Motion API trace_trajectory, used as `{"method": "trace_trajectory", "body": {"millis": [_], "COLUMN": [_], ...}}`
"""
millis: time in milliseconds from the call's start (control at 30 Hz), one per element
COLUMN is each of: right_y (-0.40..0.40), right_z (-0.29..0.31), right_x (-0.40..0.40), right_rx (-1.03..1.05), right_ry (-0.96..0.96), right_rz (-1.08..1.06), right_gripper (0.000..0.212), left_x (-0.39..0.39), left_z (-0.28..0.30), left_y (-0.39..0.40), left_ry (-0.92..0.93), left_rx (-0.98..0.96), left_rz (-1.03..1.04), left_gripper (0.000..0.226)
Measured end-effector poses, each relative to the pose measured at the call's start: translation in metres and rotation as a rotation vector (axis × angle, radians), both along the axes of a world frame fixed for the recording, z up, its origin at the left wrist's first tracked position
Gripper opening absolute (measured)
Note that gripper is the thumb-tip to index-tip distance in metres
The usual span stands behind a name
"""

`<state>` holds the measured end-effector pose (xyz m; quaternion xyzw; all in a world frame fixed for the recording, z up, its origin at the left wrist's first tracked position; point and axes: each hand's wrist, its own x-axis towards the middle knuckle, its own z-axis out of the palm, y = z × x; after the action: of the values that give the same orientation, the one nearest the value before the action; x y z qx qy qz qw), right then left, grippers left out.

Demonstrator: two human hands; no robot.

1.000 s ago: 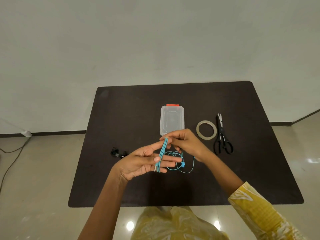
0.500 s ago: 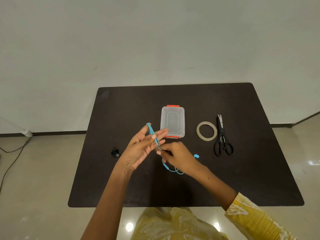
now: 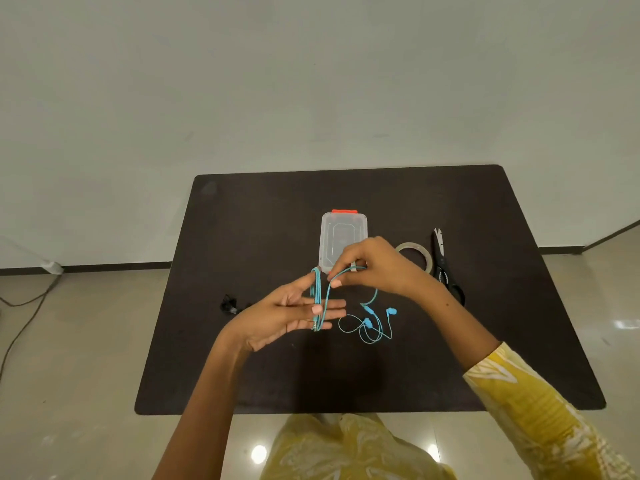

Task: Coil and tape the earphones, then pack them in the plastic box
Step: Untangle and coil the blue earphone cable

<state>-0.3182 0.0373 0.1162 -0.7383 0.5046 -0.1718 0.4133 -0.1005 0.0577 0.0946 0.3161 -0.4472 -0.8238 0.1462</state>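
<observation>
At frame centre, the left hand [image 3: 294, 315] is holding its fingers straight as a former, with turns of the turquoise earphones [image 3: 320, 299] lying round them. The right hand [image 3: 375, 268] is pinching the cord just above; it should be keeping tension even and laying each turn beside the last. Thin, limp cord and two earbuds are trailing loose on the table [image 3: 242, 237]. Beyond, the plastic box [image 3: 343, 233] is sitting closed.
</observation>
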Motion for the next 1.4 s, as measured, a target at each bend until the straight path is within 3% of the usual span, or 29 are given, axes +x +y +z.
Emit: {"method": "trace_trajectory", "body": {"millis": [300,667,800,933,1167,1300,1400], "right_y": [-0.002,0.029,0.042,0.049,0.040,0.035,0.028], "right_z": [-0.010,-0.038,-0.045,-0.048,-0.042,-0.034,-0.026], "right_x": [0.000,0.018,0.032,0.039,0.039,0.039,0.034], "right_rx": [0.050,0.258,0.294,0.288,0.118,0.037,-0.056], "right_ry": [-0.230,-0.420,-0.327,-0.239,0.026,0.211,0.284], "right_rz": [-0.154,-0.355,-0.323,-0.275,-0.141,-0.027,0.025], "right_gripper": [0.015,0.014,0.020,0.015,0.016,0.018,0.019], "left_x": [0.004,0.005,-0.003,-0.008,-0.012,-0.012,-0.011], "left_z": [-0.001,-0.004,-0.009,-0.013,-0.014,-0.014,-0.013], "left_y": [0.008,0.009,0.008,0.002,0.000,0.002,0.003], "left_ry": [0.115,0.241,0.251,0.186,0.014,-0.094,-0.276], "left_rx": [0.046,0.109,0.120,0.143,-0.007,-0.057,-0.094], "left_rz": [-0.160,-0.016,0.126,0.357,0.533,0.525,0.335], "left_gripper": [0.061,0.056,0.058,0.078,0.075,0.073,0.078]}}
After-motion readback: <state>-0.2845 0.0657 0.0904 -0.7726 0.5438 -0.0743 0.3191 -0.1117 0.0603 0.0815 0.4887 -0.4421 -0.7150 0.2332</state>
